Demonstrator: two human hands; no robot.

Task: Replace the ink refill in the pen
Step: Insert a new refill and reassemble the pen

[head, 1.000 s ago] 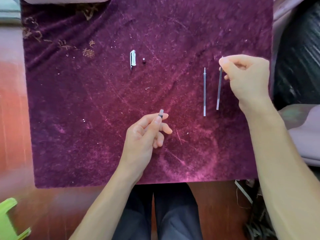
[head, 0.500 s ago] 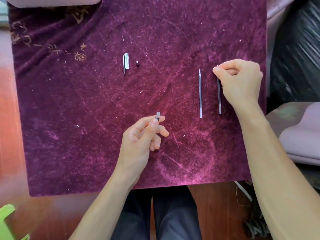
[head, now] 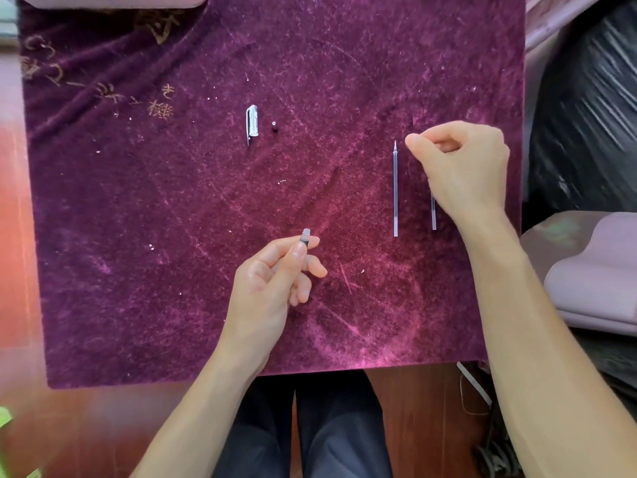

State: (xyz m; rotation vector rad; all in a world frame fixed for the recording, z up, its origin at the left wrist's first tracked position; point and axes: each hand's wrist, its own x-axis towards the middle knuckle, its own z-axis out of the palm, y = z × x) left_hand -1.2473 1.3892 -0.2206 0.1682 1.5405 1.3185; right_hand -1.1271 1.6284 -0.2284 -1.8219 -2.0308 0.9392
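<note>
A purple velvet cloth (head: 172, 236) carries the pen parts. My left hand (head: 272, 284) is shut on the pen barrel (head: 305, 235), whose short grey threaded end sticks up past thumb and forefinger. A thin clear refill (head: 395, 188) lies straight on the cloth at the right, tip pointing away. A second refill (head: 433, 215) lies parallel just right of it; only its lower end shows from under my right hand (head: 462, 167). That hand's thumb and forefinger are pinched together above it. Whether they still grip it is hidden. The clear pen cap (head: 252, 127) and a tiny black piece (head: 274, 125) lie farther back.
The cloth's front edge (head: 241, 377) hangs over a red-brown wooden table (head: 86, 426). A black plastic-wrapped object (head: 586, 115) and a lilac cushion (head: 593, 270) stand to the right. My legs are below the table edge. Gold embroidery marks the cloth's back left.
My right hand lowered the second refill onto the cloth beside the first, then slid left and down over it. My left hand has kept still with the barrel.
</note>
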